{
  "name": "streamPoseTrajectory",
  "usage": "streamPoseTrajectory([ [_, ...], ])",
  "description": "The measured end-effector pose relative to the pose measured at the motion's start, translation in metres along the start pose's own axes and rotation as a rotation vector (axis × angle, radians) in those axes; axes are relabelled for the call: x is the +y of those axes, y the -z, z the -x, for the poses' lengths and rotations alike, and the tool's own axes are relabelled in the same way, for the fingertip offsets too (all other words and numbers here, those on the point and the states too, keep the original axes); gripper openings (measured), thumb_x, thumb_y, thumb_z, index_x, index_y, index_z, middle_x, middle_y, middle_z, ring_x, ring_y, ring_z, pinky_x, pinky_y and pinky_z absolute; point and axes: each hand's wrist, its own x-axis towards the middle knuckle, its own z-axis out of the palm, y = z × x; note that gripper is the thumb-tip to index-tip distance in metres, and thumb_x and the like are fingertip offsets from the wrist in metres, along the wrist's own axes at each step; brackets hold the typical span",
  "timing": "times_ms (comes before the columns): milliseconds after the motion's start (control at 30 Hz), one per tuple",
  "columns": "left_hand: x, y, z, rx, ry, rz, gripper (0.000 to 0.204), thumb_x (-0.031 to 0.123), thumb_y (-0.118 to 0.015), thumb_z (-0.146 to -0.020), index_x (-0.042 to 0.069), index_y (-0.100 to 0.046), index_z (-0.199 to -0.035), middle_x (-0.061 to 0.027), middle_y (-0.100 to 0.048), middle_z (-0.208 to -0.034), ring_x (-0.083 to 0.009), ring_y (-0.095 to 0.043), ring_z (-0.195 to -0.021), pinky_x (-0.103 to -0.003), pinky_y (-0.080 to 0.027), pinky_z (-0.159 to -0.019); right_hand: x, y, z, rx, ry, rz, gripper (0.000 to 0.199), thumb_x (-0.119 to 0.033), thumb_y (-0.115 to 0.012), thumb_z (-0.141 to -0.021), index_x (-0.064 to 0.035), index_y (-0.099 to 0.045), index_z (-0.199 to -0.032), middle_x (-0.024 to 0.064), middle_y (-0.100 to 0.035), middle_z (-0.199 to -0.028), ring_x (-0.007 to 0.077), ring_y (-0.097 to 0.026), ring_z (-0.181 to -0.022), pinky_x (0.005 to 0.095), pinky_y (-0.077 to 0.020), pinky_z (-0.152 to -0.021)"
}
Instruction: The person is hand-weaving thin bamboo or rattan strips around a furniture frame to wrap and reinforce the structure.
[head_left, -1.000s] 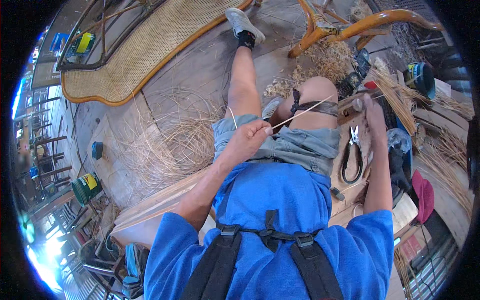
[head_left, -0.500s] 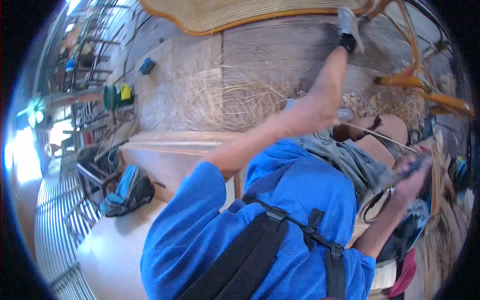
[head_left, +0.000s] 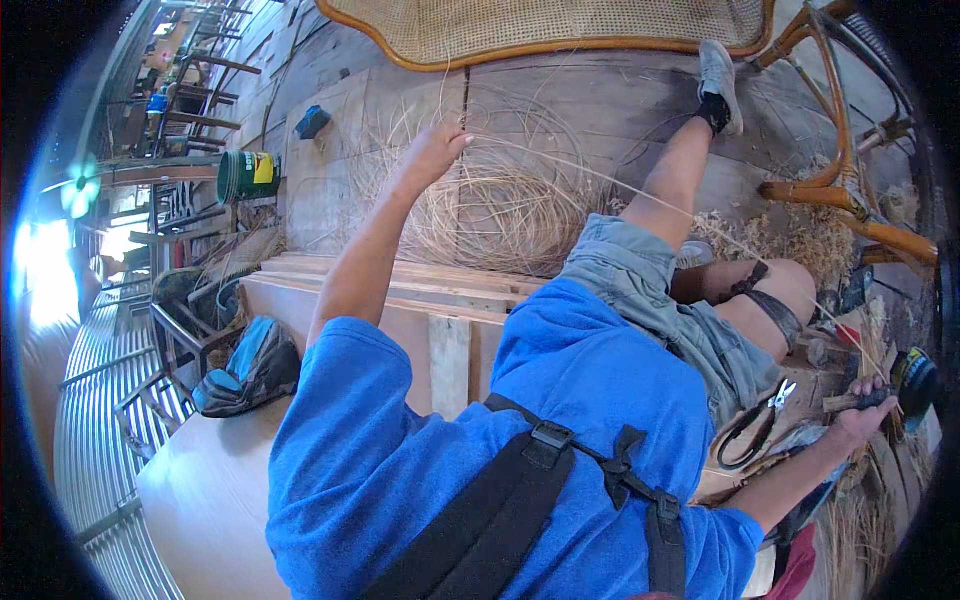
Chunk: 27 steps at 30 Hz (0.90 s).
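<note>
My left hand (head_left: 437, 155), arm reaching out over the floor, is closed in a pinch on one end of a long pale cane strip (head_left: 620, 182). The strip runs across above my bent leg down to my right hand (head_left: 865, 412) at the far right. That hand is wrapped round a short brown and dark handle-like piece (head_left: 843, 403); what kind of tool it is cannot be made out. A loose heap of cane strips (head_left: 500, 220) lies on the floor below my left hand. Pruning shears (head_left: 755, 425) with black handles rest beside my lap.
A bench with a woven cane seat (head_left: 560, 28) stands ahead. Curved rattan chair legs (head_left: 815, 193) are at the right, near a pile of shavings (head_left: 770, 240). Wooden boards (head_left: 400, 278) lie beside me. At the left are a green bucket (head_left: 243, 177), a backpack (head_left: 250, 368) and a blue block (head_left: 312, 122).
My left hand has swung from near my knee out to the left, drawing the strip out long. My right hand has shifted a little right and down. The shears now show clearly.
</note>
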Motion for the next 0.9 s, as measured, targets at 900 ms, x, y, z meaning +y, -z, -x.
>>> streamPoseTrajectory([
  [900, 0.286, -0.100, 0.082, -0.823, 0.022, 1.256, 0.014, 0.019, -0.051, -0.089, 0.006, -0.056, -0.087, 0.0064, -0.046, -0.062, -0.0028, -0.036, -0.052, -0.019, -0.029, -0.045, 0.108, -0.233, 0.152, -0.607, -0.497, 0.035, 0.025, -0.026, -0.057, -0.086, -0.0032, -0.051, -0.094, -0.0009, -0.047, -0.068, 0.0058, -0.045, -0.050, 0.0187, -0.0346, -0.041],
])
